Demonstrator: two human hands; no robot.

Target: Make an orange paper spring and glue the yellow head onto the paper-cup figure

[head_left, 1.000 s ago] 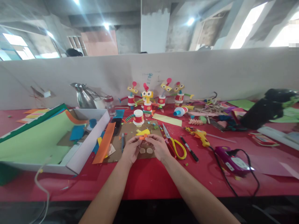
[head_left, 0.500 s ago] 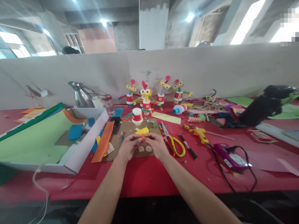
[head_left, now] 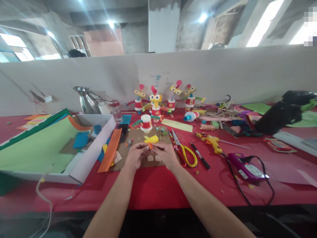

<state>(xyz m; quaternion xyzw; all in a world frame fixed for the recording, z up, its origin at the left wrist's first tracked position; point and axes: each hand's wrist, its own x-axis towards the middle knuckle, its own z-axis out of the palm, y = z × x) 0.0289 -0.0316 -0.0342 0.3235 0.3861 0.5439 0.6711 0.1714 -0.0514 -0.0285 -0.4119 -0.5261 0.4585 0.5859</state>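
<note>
A small orange paper piece (head_left: 150, 145) is pinched between the fingertips of my left hand (head_left: 136, 154) and my right hand (head_left: 165, 154), which meet over a brown cardboard sheet (head_left: 138, 134). Just beyond the fingers lies a yellow paper roll (head_left: 151, 139). Two pale rounded pieces (head_left: 150, 158) rest on the cardboard between my hands. Behind the roll stands a red and white paper cup (head_left: 146, 123) with green coiled paper arms. Yellow-handled scissors (head_left: 189, 155) and a black marker (head_left: 200, 156) are to the right of my right hand.
Several cup figures (head_left: 156, 105) stand by the wall. On the left are a white box (head_left: 92, 155) of coloured paper, an orange strip (head_left: 111, 150) and a steel jug (head_left: 86, 100). To the right lie a yellow glue gun (head_left: 214, 144) and a purple device (head_left: 247, 168) with a cable.
The view has shifted slightly. My fingers have moved a little around the orange piece, which both hands still hold.
</note>
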